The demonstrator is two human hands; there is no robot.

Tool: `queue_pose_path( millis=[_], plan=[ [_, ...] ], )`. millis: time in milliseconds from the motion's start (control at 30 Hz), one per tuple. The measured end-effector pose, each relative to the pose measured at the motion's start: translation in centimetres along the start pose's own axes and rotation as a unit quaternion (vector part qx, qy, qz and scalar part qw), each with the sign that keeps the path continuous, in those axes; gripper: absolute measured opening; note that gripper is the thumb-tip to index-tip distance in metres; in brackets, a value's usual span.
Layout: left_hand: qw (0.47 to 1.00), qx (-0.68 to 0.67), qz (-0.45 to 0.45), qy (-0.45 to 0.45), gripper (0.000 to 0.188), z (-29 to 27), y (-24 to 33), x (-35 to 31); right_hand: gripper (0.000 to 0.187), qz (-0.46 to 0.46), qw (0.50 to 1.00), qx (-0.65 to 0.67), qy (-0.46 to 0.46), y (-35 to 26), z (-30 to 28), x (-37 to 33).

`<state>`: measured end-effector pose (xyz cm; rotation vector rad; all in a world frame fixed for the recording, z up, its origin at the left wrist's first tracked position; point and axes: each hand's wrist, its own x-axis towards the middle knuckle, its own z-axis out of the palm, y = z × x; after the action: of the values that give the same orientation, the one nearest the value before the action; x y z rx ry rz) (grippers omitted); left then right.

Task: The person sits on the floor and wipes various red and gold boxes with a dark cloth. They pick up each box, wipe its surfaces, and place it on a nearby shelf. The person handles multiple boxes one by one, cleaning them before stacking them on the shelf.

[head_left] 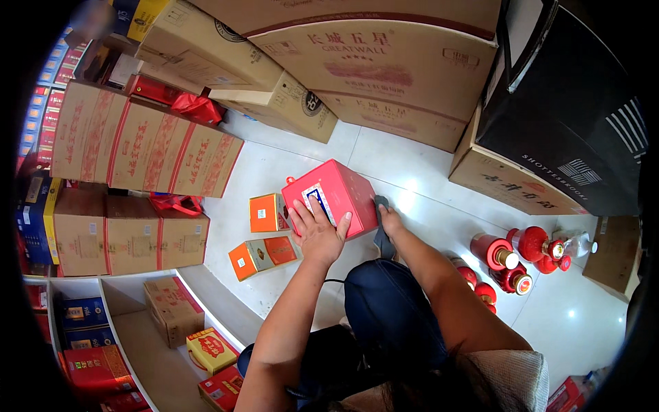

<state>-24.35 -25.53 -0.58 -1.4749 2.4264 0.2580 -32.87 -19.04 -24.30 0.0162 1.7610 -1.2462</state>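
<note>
A red gift box (pixel 353 196) with a patterned label stands on the white tiled floor (pixel 268 154) in front of me. My left hand (pixel 320 232) lies on its near face with the fingers spread, partly covering the label. At the box's right side, my right hand (pixel 390 221) grips a grey cloth (pixel 383 240), which hangs down beside the box. Two small orange and gold boxes sit just left: one upright box (pixel 263 213) and one nearer box (pixel 255 258). My right hand's fingers are partly hidden by the cloth.
Large cardboard cartons (pixel 384 65) stack up at the far side, with a black carton (pixel 570 103) at right. Red bottles (pixel 494 250) with gold caps and a clear bottle (pixel 576 244) stand to my right. Shelves (pixel 127 316) with boxes line the left, below cartons (pixel 147 147).
</note>
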Motion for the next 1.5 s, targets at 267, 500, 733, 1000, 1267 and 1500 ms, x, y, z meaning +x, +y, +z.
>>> queue_pose_path(
  millis=[267, 500, 733, 1000, 1267, 1500],
  plan=[
    [0.997, 0.026, 0.023, 0.075, 0.090, 1.0, -0.2, -0.1, 0.049, -0.174, 0.981, 0.064, -0.060, -5.4, 0.6, -3.2],
    [0.988, 0.078, 0.050, 0.122, 0.082, 1.3, -1.6, -0.2, 0.046, -0.263, 0.961, 0.015, -0.089, -12.8, 2.2, -2.5],
    [0.984, 0.090, 0.073, 0.139, 0.075, 1.4, -1.4, -0.1, 0.050, -0.121, 0.991, -0.058, -0.029, -2.7, 1.6, 3.1],
    [0.983, 0.080, 0.078, 0.143, 0.074, 1.2, -1.6, 0.0, 0.049, -0.031, 0.995, 0.058, -0.071, -1.3, 0.6, -1.4],
    [0.980, 0.079, 0.091, 0.156, 0.073, 1.3, -1.0, 0.2, 0.054, -0.128, 0.986, -0.060, -0.088, -8.3, 2.7, 8.1],
    [0.982, 0.065, 0.097, 0.148, 0.074, 1.5, -0.9, 0.3, 0.065, -0.024, 0.996, -0.066, -0.054, -2.8, 1.8, 9.2]
  ],
)
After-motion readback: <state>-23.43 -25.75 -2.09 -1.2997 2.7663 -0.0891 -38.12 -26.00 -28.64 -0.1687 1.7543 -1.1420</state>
